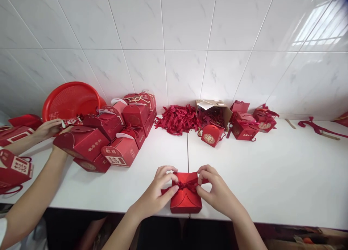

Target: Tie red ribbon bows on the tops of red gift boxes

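A small red gift box [186, 203] sits at the front edge of the white table, over the seam between two tabletops. Across its top runs a dark red ribbon [187, 185] tied in a bow. My left hand [162, 187] pinches the bow's left side between thumb and fingers. On the opposite side, my right hand [213, 184] pinches the bow's right part, with a ribbon end showing beside the fingers. Both hands also rest close against the box's sides.
A heap of red ribbons [178, 120] lies at the wall beside an open cardboard box [227, 114]. Stacked red gift boxes [119, 151] stand at left, near a red plastic basket [72, 98]. A co-worker's arms [45, 184] reach in there. More boxes [244, 129] stand at back right.
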`<state>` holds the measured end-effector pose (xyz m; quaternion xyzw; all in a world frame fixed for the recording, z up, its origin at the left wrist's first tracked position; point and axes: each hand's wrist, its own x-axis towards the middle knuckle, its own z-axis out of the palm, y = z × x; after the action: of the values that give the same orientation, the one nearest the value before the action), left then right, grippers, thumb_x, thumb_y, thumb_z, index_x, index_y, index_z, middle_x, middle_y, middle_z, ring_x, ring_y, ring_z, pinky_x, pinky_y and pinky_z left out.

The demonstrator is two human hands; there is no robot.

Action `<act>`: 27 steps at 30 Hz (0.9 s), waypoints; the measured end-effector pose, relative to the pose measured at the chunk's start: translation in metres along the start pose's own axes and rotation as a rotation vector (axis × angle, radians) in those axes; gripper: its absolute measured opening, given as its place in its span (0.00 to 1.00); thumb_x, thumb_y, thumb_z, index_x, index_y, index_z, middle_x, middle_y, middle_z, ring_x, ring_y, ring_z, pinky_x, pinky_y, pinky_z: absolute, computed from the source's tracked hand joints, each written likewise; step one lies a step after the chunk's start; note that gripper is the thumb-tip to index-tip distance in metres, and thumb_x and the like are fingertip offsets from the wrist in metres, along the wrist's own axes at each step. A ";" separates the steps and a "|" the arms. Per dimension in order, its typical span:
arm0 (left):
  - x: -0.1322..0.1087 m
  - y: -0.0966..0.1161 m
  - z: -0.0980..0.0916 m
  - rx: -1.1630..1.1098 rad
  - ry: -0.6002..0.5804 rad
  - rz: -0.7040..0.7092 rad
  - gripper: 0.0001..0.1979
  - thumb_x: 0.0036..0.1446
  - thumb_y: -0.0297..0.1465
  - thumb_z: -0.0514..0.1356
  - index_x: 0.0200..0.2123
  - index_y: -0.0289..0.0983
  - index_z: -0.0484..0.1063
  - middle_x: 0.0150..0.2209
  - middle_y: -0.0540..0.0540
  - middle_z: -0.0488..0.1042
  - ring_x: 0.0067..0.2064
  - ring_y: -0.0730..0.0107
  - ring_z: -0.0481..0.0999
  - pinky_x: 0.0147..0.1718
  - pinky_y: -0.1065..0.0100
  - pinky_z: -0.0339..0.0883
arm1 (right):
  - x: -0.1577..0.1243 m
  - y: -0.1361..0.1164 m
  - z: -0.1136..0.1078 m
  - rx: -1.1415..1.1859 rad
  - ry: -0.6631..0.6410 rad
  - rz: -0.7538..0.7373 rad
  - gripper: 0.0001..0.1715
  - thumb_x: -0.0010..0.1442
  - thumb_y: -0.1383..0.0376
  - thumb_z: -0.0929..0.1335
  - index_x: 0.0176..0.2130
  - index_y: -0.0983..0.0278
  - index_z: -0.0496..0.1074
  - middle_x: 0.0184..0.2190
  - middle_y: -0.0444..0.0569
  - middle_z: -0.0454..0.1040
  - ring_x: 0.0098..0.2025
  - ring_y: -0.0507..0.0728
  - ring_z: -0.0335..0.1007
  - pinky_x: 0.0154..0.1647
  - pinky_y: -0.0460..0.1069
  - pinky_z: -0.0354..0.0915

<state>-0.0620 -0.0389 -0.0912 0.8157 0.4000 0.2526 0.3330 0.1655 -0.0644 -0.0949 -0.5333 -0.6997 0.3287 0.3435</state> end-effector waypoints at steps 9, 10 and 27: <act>0.005 0.001 -0.010 -0.287 -0.137 0.011 0.10 0.60 0.39 0.52 0.31 0.39 0.62 0.55 0.41 0.63 0.57 0.58 0.60 0.54 0.57 0.57 | 0.002 0.002 -0.002 -0.242 0.115 -0.122 0.08 0.52 0.71 0.64 0.25 0.61 0.60 0.49 0.51 0.63 0.56 0.63 0.55 0.53 0.63 0.56; 0.006 0.003 -0.012 -0.275 -0.154 0.025 0.09 0.60 0.38 0.53 0.31 0.39 0.62 0.55 0.41 0.63 0.58 0.58 0.60 0.54 0.57 0.57 | 0.002 0.002 -0.002 -0.261 0.124 -0.152 0.08 0.51 0.72 0.64 0.25 0.61 0.60 0.50 0.51 0.63 0.57 0.64 0.54 0.53 0.63 0.56; -0.009 -0.021 -0.003 0.262 0.133 0.026 0.05 0.57 0.33 0.55 0.30 0.39 0.63 0.50 0.41 0.68 0.53 0.56 0.64 0.49 0.56 0.62 | -0.010 0.036 0.009 0.250 -0.104 -0.083 0.43 0.47 0.62 0.74 0.57 0.57 0.53 0.62 0.56 0.53 0.64 0.62 0.48 0.62 0.60 0.50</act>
<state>-0.0790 -0.0354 -0.1057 0.8387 0.4403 0.2559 0.1930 0.1791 -0.0674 -0.1311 -0.4391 -0.6916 0.4258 0.3841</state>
